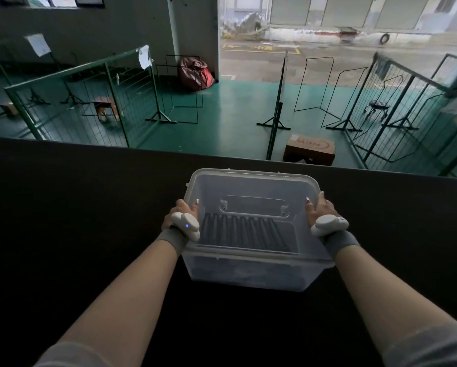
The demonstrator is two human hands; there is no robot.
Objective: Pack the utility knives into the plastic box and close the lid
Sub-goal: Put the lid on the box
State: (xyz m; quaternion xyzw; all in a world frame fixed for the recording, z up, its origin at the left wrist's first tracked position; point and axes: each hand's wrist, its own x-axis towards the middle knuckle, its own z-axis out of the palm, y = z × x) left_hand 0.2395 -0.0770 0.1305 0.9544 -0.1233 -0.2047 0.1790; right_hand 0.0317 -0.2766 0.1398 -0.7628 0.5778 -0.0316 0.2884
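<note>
On the dark table (89, 207), the plastic box (253, 271) sits with its lid (251, 186) on. I have my left hand (181, 217) and right hand (321, 211) gripping its sides. Dark utility knives (244, 231) lie inside; I judge only seating the lid remains.

Both bare forearms are extended toward 12 o'clock, the left hand (181, 213) and right hand (321, 211) turned inward, fingers curled closed in a grip.
</note>
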